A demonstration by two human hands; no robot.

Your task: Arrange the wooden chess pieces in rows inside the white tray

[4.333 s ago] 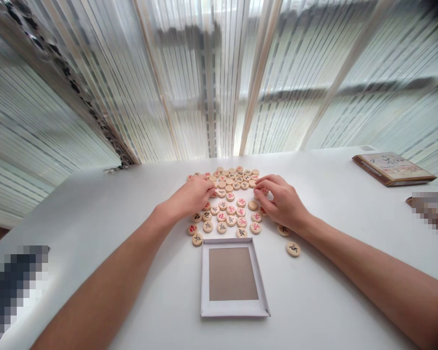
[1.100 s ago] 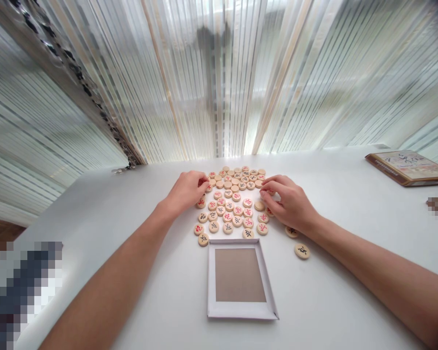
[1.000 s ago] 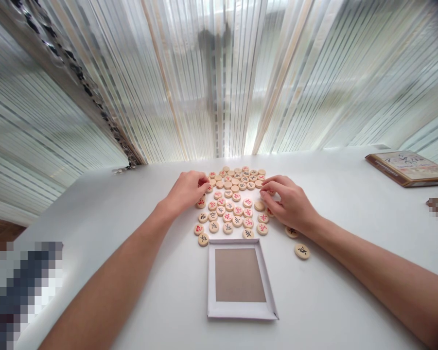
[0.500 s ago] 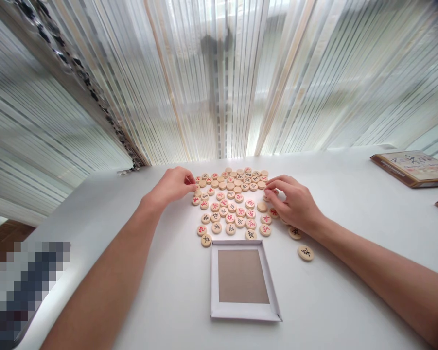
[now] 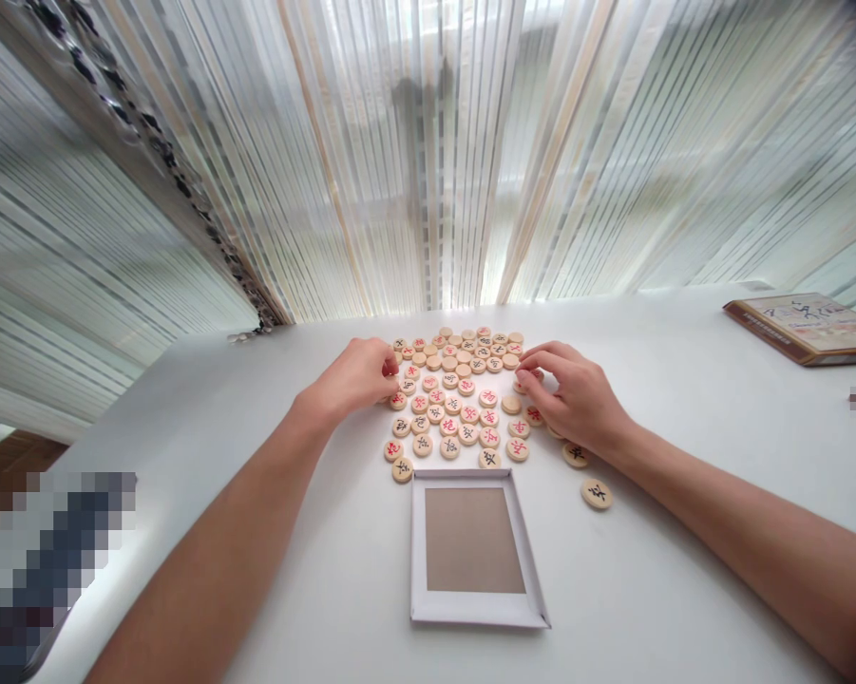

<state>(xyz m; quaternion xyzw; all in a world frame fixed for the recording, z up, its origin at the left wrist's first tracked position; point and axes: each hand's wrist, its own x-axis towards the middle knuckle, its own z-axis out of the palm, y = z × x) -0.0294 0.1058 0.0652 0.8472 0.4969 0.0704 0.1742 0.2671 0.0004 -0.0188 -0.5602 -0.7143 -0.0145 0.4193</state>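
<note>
Striped curtains (image 5: pixel 370 190) back the white bench (image 5: pixel 334 570), where the left hand (image 5: pixel 352 380), fingers curled and any grip hidden, has moved inward, now covering some left-edge round pieces (image 5: pixel 449 446). Opposite, the right hand (image 5: pixel 584 394) curves its slightly parted fingers at their right edge, so both sides are flanked; nearer lies a shallow tray (image 5: pixel 418 570), far right a flat box (image 5: pixel 805 328).

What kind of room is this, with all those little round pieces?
Probably a room in someone's home: there's a sheer striped curtain with daylight behind it, and a white table with Chinese chess pieces spread out.
</note>
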